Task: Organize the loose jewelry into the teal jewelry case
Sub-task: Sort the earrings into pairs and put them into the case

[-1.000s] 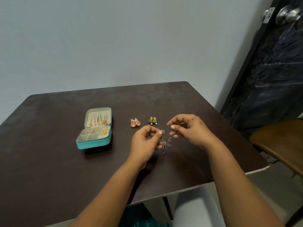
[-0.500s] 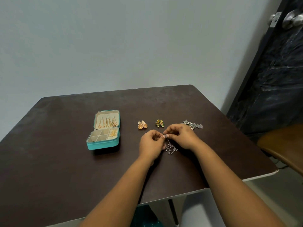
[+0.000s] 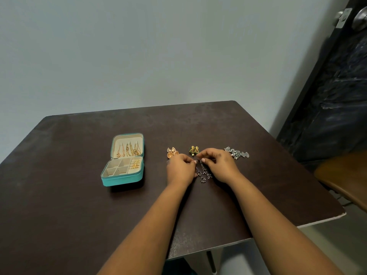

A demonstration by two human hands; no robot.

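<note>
Both hands, the left hand (image 3: pixel 181 168) and right hand (image 3: pixel 219 165), have lowered the dark dangly earrings (image 3: pixel 202 172) to the table (image 3: pixel 79 205) right of the teal jewelry case (image 3: pixel 122 178), seemingly pinching their tops; casing comes next.

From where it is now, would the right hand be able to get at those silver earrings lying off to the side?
Probably yes. The silver earrings lie on bare table just beyond the right hand, nothing between them. But that hand pinches the dark dangly earrings and would need to release first.
</note>
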